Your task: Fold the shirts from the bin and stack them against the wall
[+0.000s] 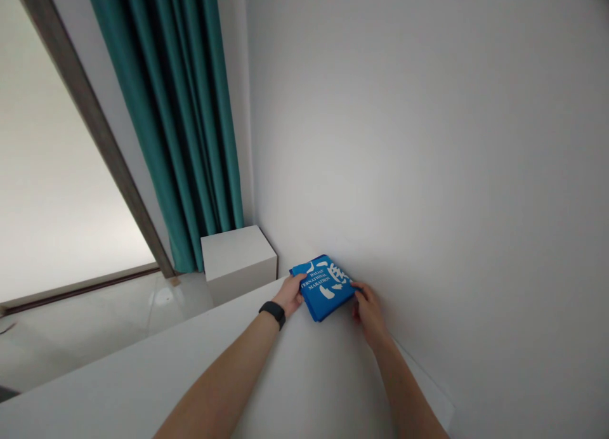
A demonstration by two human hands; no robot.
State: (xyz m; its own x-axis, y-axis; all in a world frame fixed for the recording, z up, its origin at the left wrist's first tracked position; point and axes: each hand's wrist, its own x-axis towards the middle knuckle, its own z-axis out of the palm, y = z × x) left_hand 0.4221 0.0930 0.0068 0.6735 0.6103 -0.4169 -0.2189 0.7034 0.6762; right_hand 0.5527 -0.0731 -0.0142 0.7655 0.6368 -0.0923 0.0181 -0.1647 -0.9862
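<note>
A blue folded cloth (321,287) with white print, including the word "MARATHON", lies over the far end of a white surface, close to the wall. My left hand (289,295) grips its left edge, the thumb on top; a black band is on that wrist. At the right corner of the cloth, my right hand (368,310) pinches the edge between thumb and fingers. The fingers beneath the cloth are partly hidden.
The white surface (190,356) runs from the lower left towards the wall (404,141). Beyond its far edge stands a white box-shaped cabinet (240,255). Teal curtains (176,109) hang behind it, beside a brown-framed window or door (95,122). Shiny floor shows at left.
</note>
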